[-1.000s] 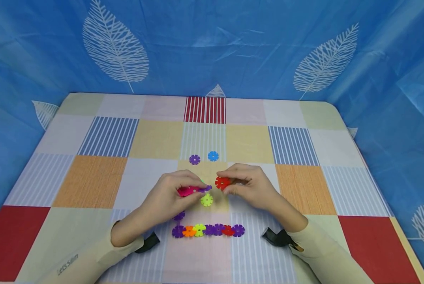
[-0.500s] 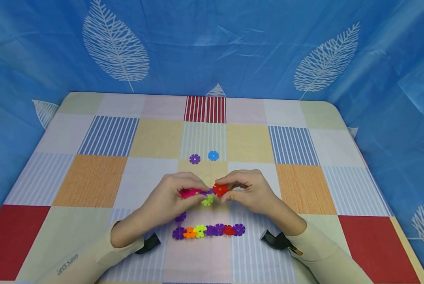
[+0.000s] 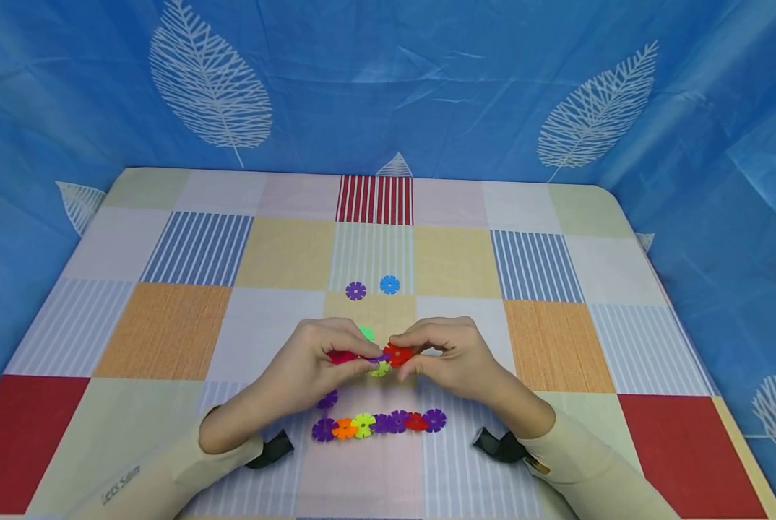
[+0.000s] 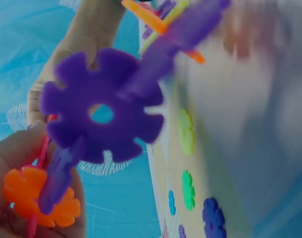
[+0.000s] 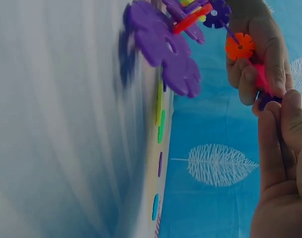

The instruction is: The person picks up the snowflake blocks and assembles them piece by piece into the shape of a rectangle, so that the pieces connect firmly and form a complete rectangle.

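Observation:
In the head view, my left hand point(image 3: 313, 361) grips a pink notched flower disc point(image 3: 341, 357) and pinches a purple disc point(image 3: 383, 357) at its fingertips. My right hand point(image 3: 449, 357) pinches a red notched disc point(image 3: 398, 354), whose edge meets the purple one; whether their slots interlock cannot be seen. Beside the left fingers in the left wrist view, an orange disc point(image 4: 67, 210) joins the pink piece and a large purple disc point(image 4: 67, 119). The joined chain runs on below the hands as a row with a yellow disc point(image 3: 363, 425) and a purple end disc point(image 3: 435, 420).
Beyond the hands lie a loose purple disc point(image 3: 355, 291) and a blue disc point(image 3: 390, 284). A green disc point(image 3: 366, 333) and a yellow-green disc point(image 3: 380, 369) are partly hidden by the hands. A patchwork cloth point(image 3: 284, 253) covers the table; a blue curtain point(image 3: 388, 87) stands behind.
My right hand has moved left and slightly nearer the body, bringing the red disc from apart to against the purple disc. The left hand has lowered slightly, keeping its hold.

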The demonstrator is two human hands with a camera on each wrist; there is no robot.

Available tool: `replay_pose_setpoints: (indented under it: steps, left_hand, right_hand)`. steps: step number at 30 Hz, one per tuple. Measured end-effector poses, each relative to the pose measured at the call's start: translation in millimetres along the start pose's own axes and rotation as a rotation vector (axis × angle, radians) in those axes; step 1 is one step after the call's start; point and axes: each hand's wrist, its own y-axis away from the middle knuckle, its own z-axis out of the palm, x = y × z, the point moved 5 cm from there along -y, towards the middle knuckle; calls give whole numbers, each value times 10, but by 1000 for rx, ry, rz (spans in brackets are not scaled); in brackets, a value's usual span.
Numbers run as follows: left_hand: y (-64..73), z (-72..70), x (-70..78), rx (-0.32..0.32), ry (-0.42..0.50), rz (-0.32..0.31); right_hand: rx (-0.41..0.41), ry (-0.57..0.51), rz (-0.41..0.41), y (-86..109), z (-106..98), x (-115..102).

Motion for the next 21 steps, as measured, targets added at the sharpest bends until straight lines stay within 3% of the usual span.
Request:
replay_pose_setpoints:
  steps: [7, 12, 16, 21]
  left_hand:
    - [-2, 1, -18, 13, 11, -7]
    - [-13, -18, -20, 48, -117, -16]
    - [-22, -45, -15, 71, -221, -19]
    - [-16, -76, -18, 80, -262, -30]
  right_hand:
    - [-1, 23, -21, -19, 15, -8]
    - [-55, 116, 12, -50, 0, 34]
    - [-123, 159, 104, -76, -41, 100]
    - [-213, 191, 296, -110, -148, 295]
